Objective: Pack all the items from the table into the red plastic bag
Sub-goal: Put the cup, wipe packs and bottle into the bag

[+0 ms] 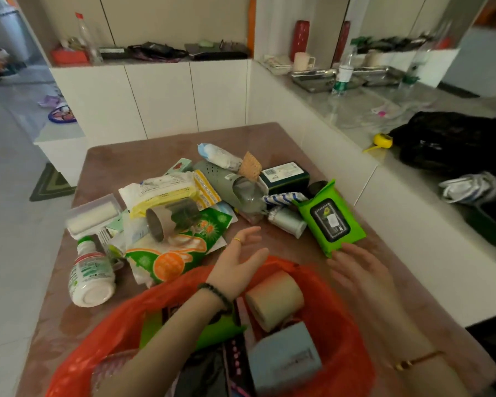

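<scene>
No brand name or wording can be read anywhere: the print on the white bottle [90,275] with its green and red label, on the green wipes pack [331,220] and on the dark box [285,173] with its white barcode sticker is too blurred. The red plastic bag [347,319] lies open at the near edge of the brown bench [143,151], already holding a beige paper roll [274,299], a pale blue box [284,359] and a green packet [212,329]. The left hand [241,259] reaches forward over the bag's rim, palm turned inward, fingers spread and holding nothing. The right hand [358,267] stretches out flat with loose fingers, empty, its fingertips at the near corner of the wipes pack; contact cannot be judged. More packets lie heaped behind the left hand.
</scene>
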Action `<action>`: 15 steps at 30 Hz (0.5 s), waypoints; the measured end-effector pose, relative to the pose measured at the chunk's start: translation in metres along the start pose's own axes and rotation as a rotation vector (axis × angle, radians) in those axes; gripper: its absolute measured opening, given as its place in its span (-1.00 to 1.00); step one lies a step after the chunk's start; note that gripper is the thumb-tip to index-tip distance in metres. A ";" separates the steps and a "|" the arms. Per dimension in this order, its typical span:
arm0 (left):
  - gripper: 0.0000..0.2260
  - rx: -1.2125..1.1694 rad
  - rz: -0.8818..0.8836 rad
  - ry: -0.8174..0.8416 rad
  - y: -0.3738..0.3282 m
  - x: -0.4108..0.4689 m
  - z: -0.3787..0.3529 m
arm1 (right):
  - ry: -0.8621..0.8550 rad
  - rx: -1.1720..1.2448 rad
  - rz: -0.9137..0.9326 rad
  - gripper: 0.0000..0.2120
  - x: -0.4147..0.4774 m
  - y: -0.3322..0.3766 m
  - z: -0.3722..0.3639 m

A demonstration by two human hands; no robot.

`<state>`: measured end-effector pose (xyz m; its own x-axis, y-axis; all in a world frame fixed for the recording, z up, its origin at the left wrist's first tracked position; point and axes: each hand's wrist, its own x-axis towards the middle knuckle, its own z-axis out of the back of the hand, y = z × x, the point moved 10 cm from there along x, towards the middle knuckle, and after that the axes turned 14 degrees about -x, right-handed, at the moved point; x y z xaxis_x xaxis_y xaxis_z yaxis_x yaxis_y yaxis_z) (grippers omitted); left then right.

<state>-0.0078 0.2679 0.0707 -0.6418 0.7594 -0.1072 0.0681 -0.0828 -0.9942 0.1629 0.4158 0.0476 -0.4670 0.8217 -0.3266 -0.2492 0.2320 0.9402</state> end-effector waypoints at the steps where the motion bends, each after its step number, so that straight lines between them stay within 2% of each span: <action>1: -0.69 -0.034 0.025 0.003 0.004 0.012 -0.015 | -0.060 -0.106 0.060 -0.63 0.019 0.007 0.014; 4: -0.68 -0.191 0.143 -0.036 0.020 0.042 -0.057 | -0.114 -0.475 0.182 -0.43 0.079 0.018 0.036; 8: -0.65 -0.343 0.265 -0.095 0.037 0.074 -0.099 | 0.028 -0.736 0.229 -0.21 0.142 0.010 0.036; 11: -0.61 -0.463 0.319 -0.195 0.051 0.090 -0.112 | 0.118 -0.844 0.279 -0.24 0.172 0.013 0.027; 15: -0.73 -0.550 0.359 -0.250 0.071 0.095 -0.127 | 0.269 -0.977 0.299 -0.39 0.198 0.006 0.006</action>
<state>0.0331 0.4159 -0.0102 -0.6589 0.5697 -0.4912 0.6430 0.0877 -0.7608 0.0737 0.5830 -0.0108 -0.7654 0.6057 -0.2175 -0.6115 -0.5792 0.5390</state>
